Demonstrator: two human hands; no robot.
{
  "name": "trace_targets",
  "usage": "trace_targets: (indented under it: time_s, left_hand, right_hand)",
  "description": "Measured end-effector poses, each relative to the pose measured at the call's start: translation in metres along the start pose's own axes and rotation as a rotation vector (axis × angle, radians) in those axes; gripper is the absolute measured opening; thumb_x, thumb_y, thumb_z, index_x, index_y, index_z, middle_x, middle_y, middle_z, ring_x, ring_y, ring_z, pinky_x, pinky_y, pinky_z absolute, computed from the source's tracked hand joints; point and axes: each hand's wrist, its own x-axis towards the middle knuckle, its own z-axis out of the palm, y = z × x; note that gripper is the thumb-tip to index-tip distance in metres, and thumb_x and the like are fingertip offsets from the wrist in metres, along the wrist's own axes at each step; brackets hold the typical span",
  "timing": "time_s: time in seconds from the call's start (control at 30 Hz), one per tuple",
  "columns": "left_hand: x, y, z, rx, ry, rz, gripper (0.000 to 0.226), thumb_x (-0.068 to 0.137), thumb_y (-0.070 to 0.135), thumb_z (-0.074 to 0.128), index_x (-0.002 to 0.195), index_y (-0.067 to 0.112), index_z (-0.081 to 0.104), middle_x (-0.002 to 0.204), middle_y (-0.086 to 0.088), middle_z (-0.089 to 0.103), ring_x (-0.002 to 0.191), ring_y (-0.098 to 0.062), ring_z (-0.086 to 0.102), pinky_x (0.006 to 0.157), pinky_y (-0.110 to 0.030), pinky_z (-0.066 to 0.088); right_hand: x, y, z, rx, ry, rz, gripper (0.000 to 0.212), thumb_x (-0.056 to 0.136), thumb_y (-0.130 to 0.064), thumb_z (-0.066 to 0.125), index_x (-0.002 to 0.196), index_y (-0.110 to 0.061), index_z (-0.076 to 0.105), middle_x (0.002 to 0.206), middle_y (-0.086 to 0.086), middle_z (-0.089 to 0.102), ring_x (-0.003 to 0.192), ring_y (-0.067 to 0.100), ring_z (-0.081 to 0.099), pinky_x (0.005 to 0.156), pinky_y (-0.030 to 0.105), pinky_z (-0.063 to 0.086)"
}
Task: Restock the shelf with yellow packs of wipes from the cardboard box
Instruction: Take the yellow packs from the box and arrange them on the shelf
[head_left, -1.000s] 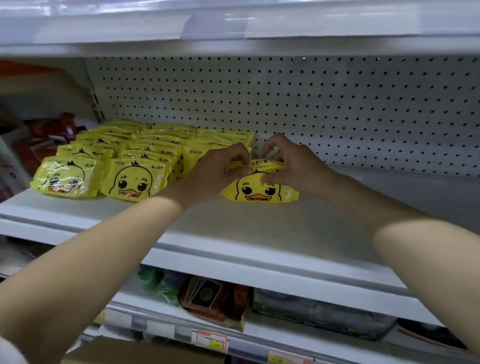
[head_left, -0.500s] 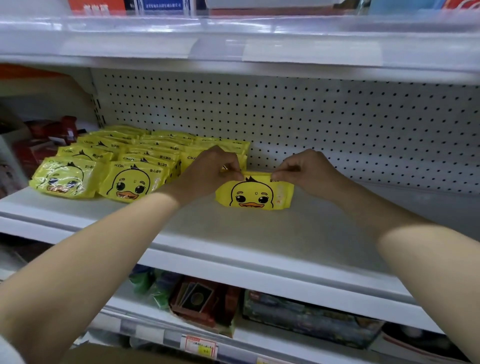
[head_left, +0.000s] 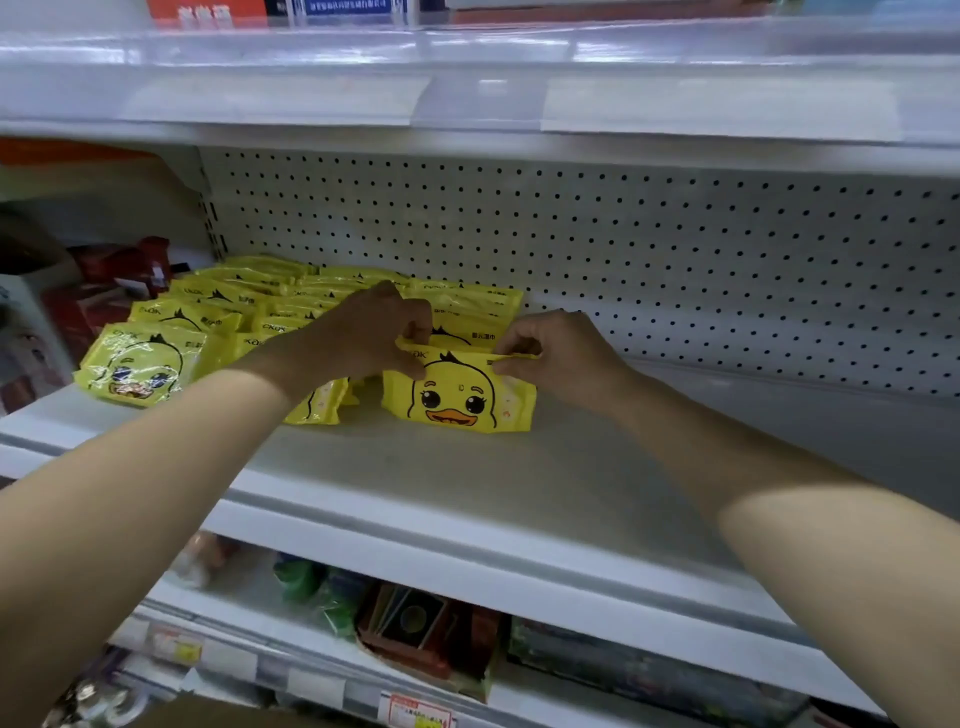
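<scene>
The left hand (head_left: 374, 332) and right hand (head_left: 563, 353) each pinch a top corner of a yellow pack of wipes (head_left: 457, 397), which seems to stand upright on the shelf (head_left: 467, 467). The left forearm hides most of a neighbouring pack (head_left: 319, 402). Left of the hands lie rows of packs (head_left: 218, 312). Below them, the goods (head_left: 415, 623) are blurred.

brand: "CKOK" on top edges of stacked packs (head_left: 270, 326), 9 o'clock of frame | front pack (head_left: 457, 400), centre: "…KOK", first letter hidden; Chinese print blurred | price tag (head_left: 415, 713), 6 o'clock: print illegible | boxes (head_left: 208, 11), 12 o'clock: lettering too blurred to read
</scene>
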Motion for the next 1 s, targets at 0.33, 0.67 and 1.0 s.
trace_targets:
  time_s: [0.33,0.67,1.0]
  left_hand:
    - [0.014,-0.033,0.004,-0.043,0.180,0.035,0.035,0.071,0.038,0.084,0.097,0.024,0.065,0.097,0.008,0.053,0.105,-0.015,0.042,0.082,-0.030,0.036]
    - [0.042,-0.048,0.011,-0.175,0.286,0.100,0.015,0.078,0.037,0.079,0.088,0.044,0.070,0.078,0.028,0.064,0.099,-0.021,0.060,0.097,-0.047,0.044]
    - [0.053,-0.049,0.016,-0.189,0.262,0.092,0.014,0.078,0.031,0.079,0.088,0.039,0.073,0.081,0.023,0.067,0.099,-0.019,0.060,0.093,-0.046,0.049]
  right_hand:
    - [0.030,0.008,0.020,-0.032,0.234,-0.013,0.018,0.086,-0.029,0.075,0.099,-0.017,0.073,0.092,-0.007,0.071,0.084,0.008,0.066,0.078,0.028,0.055]
    - [0.047,0.015,0.018,-0.093,0.210,0.087,0.013,0.088,-0.030,0.072,0.096,-0.021,0.076,0.093,-0.008,0.072,0.086,0.008,0.065,0.082,0.034,0.055]
    - [0.059,0.004,0.016,-0.028,0.123,0.208,0.013,0.083,-0.023,0.077,0.092,-0.014,0.079,0.093,-0.001,0.074,0.091,0.012,0.067,0.086,0.030,0.054]
